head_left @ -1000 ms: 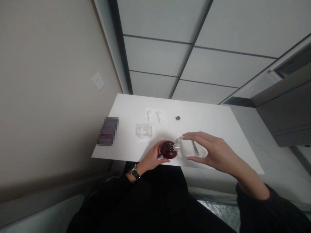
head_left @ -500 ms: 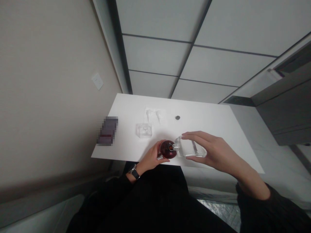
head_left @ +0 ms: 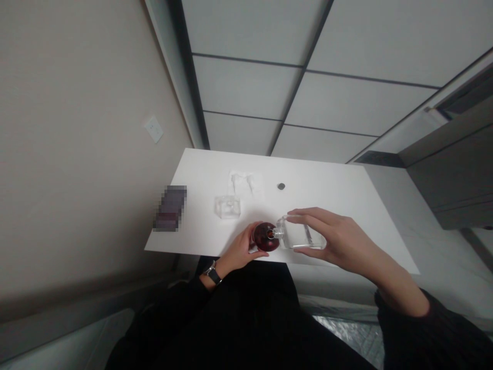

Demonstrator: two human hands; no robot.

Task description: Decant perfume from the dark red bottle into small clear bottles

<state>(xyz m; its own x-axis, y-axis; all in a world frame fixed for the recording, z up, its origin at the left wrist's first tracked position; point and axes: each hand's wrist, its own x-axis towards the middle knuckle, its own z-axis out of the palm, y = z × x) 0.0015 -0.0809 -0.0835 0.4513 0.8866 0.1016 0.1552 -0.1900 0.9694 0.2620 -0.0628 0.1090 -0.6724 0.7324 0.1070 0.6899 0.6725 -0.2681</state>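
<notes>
My left hand [head_left: 246, 244] is wrapped round a dark reddish-brown bottle [head_left: 264, 240] with an open mouth, near the table's front edge. In my right hand [head_left: 337, 236] is a clear bottle [head_left: 298, 235], tipped onto its side with its neck pointing left. The clear neck meets the mouth of the brown bottle; whether liquid is flowing cannot be made out. Beyond my left hand stands another clear glass bottle [head_left: 228, 207]. Two white pump heads [head_left: 242, 184] lie behind it on a pale sheet, and a small dark round cap [head_left: 281, 186] lies to their right.
A white table [head_left: 327, 185] carries everything. At its left edge is a blurred-out dark object [head_left: 170, 208]. A wall with a socket [head_left: 154, 129] rises on the left, and panelled doors [head_left: 246, 92] stand behind the table.
Both hands keep nearly the same pose, with the clear bottle's neck still at the brown bottle's mouth. The view has shifted very slightly.
</notes>
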